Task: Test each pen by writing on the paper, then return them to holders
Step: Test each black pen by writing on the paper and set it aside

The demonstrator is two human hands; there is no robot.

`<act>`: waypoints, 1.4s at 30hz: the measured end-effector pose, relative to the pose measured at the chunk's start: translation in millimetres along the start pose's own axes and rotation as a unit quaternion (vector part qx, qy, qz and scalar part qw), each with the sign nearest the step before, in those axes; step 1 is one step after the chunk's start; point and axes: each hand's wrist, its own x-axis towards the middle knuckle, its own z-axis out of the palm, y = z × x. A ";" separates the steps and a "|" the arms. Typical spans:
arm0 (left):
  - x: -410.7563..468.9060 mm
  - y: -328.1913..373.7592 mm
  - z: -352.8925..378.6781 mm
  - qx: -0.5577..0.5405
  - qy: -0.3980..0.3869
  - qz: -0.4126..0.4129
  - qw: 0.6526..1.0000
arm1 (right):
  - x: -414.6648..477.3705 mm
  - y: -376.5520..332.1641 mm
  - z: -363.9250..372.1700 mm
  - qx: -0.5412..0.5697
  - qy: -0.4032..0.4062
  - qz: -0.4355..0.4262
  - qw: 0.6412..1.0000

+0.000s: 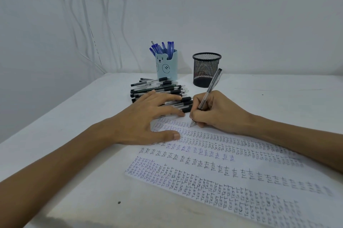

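Note:
My right hand [217, 110] grips a black pen [210, 90] in a writing hold, its tip touching the top edge of the paper [213, 164], which is covered in rows of the word "TEST". My left hand [148, 116] lies flat with spread fingers, its thumb on the paper's top left corner and its fingers over a pile of black pens [159, 88]. Behind the pile stands a light blue bear holder [166, 68] filled with blue pens. To its right is a black mesh holder [206, 69].
The white table [83, 172] meets white walls at the back and on the left. White cables [87, 23] hang down the wall at the left. A small dark speck [119, 202] lies near the table's front.

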 end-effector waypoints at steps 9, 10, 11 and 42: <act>0.2 -1.2 0.0 0.002 -0.006 0.000 1.000 | 1.4 1.1 0.9 0.004 0.013 0.019 1.000; 0.3 -1.5 0.2 0.003 -0.006 0.000 1.000 | 1.2 0.9 0.9 0.006 0.012 0.020 1.000; 0.5 -1.7 0.4 0.004 -0.006 0.000 1.000 | 1.1 0.9 0.6 0.006 0.013 0.021 1.000; -0.1 -1.6 -0.8 0.002 -0.012 -0.001 1.000 | 0.9 1.0 0.0 0.016 0.022 0.029 0.999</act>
